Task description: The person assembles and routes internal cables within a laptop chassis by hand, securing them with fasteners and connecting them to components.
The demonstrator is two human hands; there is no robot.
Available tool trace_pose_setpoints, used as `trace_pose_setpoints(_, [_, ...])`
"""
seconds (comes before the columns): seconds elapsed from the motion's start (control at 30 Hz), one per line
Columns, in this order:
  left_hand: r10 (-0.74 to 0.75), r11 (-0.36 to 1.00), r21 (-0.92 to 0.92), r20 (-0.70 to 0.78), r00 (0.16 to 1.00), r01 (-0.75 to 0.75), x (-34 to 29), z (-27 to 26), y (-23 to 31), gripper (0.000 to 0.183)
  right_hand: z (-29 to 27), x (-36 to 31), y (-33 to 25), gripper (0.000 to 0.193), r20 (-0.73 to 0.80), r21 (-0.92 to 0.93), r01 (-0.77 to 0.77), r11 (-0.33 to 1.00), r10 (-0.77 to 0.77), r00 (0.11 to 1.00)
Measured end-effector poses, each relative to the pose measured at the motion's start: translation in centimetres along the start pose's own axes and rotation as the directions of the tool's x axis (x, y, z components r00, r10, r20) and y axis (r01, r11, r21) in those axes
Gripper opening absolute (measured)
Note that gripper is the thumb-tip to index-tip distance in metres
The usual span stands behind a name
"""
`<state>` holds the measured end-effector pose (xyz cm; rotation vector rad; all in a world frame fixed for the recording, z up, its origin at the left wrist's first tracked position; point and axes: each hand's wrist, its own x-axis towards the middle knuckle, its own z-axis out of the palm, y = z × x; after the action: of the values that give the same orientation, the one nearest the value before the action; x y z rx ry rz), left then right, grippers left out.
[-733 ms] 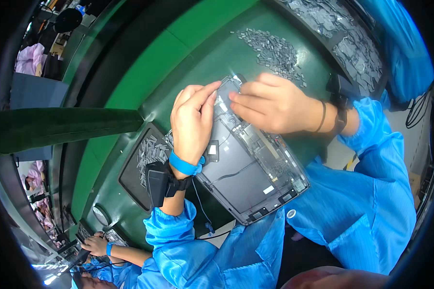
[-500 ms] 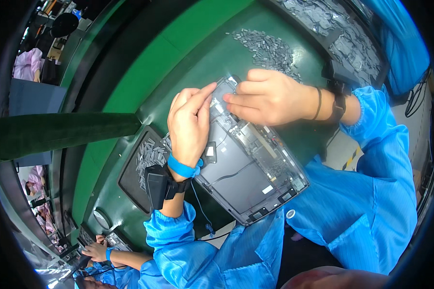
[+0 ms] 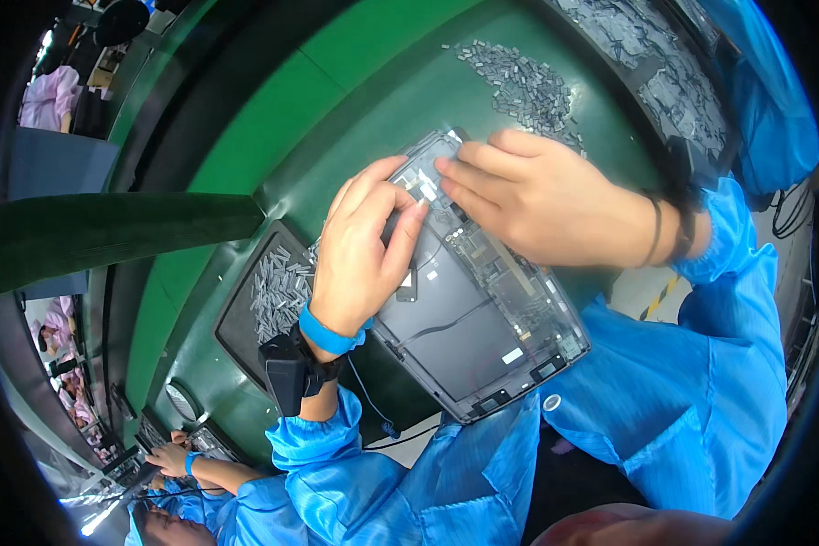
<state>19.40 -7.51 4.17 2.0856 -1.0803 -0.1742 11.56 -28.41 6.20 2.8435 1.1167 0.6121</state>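
Both hands, left hand [image 3: 366, 244] and right hand [image 3: 544, 196], are pinching a small part on my open laptop shell [image 3: 482, 318]; gray clips [image 3: 278, 289] are sitting nearby.

I count one open laptop chassis [image 3: 482, 318] on the green bench [image 3: 382, 55]. Two hands of mine are on it: the left hand [image 3: 364, 246] and the right hand [image 3: 537, 196]. I see one blue wristband [image 3: 328, 334] and one black wrist device [image 3: 291, 371]. There are two black trays [image 3: 237, 318] of small grey parts and one loose pile [image 3: 519, 82], too many to count. One co-worker's hand [image 3: 175, 458] shows lower left.
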Motion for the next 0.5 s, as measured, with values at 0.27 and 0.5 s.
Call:
trace_pose_setpoints(0.27, [0.028, 1.000, 0.002, 0.034, 0.999, -0.028, -0.6, 0.1, -0.5, 0.009, -0.3, 0.9, 0.3, 0.024, 0.350, 0.076, 0.130, 0.989, -0.149, 0.925])
trace_pose_setpoints(0.5, [-0.377, 0.910, -0.321, -0.380, 0.845, 0.261, -8.7, -0.2, 3.2, 0.046, -1.5, -4.2, -0.6, 0.049, 0.080, 0.484, -0.412, 0.771, 0.430, 0.899])
